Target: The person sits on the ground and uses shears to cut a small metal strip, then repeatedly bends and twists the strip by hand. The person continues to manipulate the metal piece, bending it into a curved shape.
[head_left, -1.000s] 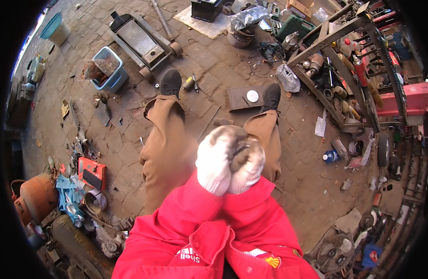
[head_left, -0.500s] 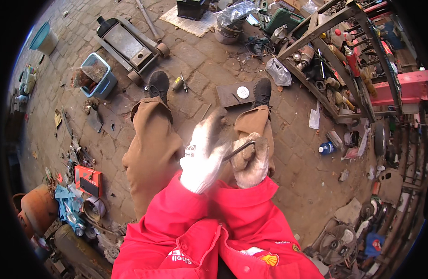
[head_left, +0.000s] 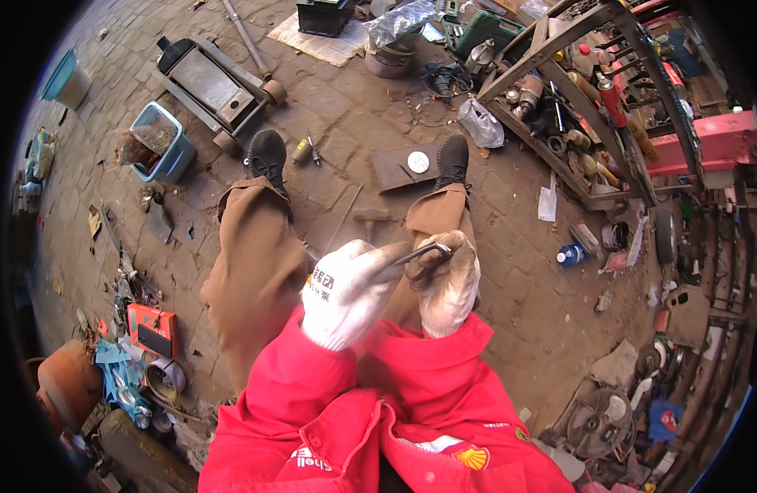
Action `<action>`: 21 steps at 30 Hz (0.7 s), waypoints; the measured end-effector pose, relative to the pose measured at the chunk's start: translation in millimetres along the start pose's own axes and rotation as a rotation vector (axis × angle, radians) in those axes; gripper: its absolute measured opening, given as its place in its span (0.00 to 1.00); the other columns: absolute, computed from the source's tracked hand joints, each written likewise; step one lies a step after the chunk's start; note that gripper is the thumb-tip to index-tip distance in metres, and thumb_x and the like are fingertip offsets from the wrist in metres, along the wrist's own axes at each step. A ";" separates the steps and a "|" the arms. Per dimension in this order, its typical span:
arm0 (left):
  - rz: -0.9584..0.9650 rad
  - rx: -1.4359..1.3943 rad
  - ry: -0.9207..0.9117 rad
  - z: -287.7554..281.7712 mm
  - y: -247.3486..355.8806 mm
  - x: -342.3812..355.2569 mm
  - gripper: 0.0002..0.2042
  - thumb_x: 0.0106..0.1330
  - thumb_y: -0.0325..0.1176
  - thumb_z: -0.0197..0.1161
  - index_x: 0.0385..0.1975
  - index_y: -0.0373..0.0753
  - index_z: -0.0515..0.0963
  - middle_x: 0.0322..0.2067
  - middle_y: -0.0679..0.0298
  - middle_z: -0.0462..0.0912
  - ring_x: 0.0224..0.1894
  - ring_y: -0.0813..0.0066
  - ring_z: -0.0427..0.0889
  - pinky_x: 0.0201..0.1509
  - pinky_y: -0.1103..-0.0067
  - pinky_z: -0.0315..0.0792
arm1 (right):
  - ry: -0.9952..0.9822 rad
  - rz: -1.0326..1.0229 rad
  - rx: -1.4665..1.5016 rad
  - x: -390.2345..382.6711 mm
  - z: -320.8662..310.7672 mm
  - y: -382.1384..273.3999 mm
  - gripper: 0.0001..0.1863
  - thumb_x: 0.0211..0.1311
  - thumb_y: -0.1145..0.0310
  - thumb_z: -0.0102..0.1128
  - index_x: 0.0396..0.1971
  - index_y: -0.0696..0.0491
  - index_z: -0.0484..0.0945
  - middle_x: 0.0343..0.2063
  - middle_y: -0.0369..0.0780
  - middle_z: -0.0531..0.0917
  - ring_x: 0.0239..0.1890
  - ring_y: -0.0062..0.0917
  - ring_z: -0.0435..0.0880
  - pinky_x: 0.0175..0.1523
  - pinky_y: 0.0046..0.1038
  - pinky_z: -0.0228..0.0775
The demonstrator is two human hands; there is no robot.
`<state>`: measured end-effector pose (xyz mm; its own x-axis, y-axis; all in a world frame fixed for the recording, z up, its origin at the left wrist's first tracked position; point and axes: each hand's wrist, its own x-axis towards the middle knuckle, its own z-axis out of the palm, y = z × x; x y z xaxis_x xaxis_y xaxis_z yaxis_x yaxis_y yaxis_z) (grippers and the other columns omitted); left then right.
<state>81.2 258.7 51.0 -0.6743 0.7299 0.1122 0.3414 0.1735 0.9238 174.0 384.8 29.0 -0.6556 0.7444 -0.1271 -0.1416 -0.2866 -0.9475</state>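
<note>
Both my hands wear whitish knit gloves with soiled fingers and are close together above my lap. A slim dark metal rod (head_left: 419,252) with a shiny tip stretches between them. My right hand (head_left: 449,287) is closed round its right end. From the left, my left hand (head_left: 349,287) pinches the rod's other end, which its fingers partly hide. Beyond my hands a hammer (head_left: 372,216) lies on the paving between my legs, beside a thin straight rod (head_left: 344,218). A flat metal plate (head_left: 389,168) with a white disc (head_left: 418,162) lies by my right shoe.
Ahead to the left are a wheeled floor jack (head_left: 222,86) and a blue bin (head_left: 166,148). A metal frame rack (head_left: 584,107) full of parts and cans stands at the right. Tools and an orange box (head_left: 153,329) litter the left side. A fan (head_left: 600,423) lies lower right.
My left hand, whose fingers were raised and spread, has closed onto the rod. My right hand keeps its grip. The whole view has shifted slightly, and the hammer now shows.
</note>
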 end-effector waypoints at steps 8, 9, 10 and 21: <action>-0.005 -0.118 -0.058 3.6 -5.7 -2.8 0.16 0.59 0.25 0.58 0.48 0.32 0.79 0.25 0.63 0.76 0.26 0.72 0.77 0.32 0.77 0.71 | -0.007 -0.063 0.040 5.7 -4.7 3.5 0.22 0.62 0.51 0.67 0.39 0.56 0.74 0.26 0.34 0.80 0.22 0.14 0.75 0.28 0.15 0.66; -0.067 -0.231 -0.112 5.1 -6.7 -5.5 0.15 0.61 0.25 0.58 0.48 0.31 0.79 0.25 0.64 0.76 0.25 0.75 0.76 0.31 0.78 0.71 | -0.032 -0.078 0.030 4.3 -3.8 2.8 0.22 0.61 0.51 0.68 0.39 0.56 0.75 0.26 0.34 0.80 0.23 0.14 0.75 0.28 0.15 0.66; -0.139 -0.335 -0.104 7.7 -6.8 -8.5 0.13 0.64 0.26 0.57 0.47 0.32 0.78 0.25 0.66 0.76 0.25 0.79 0.75 0.30 0.80 0.69 | -0.057 -0.092 0.021 2.3 -2.7 2.2 0.23 0.60 0.51 0.69 0.38 0.55 0.75 0.27 0.34 0.80 0.23 0.14 0.75 0.28 0.15 0.66; -0.410 -0.780 -0.029 19.1 0.1 -20.2 0.09 0.68 0.29 0.58 0.43 0.32 0.78 0.26 0.66 0.78 0.24 0.82 0.74 0.25 0.85 0.66 | -0.352 -0.165 0.323 4.8 -2.9 10.6 0.19 0.57 0.64 0.73 0.42 0.58 0.76 0.34 0.40 0.81 0.33 0.21 0.79 0.36 0.19 0.71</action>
<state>107.4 256.5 41.8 -0.6249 0.7277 -0.2826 -0.4751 -0.0673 0.8773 171.4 387.1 17.5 -0.8073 0.5633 0.1759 -0.4505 -0.3958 -0.8002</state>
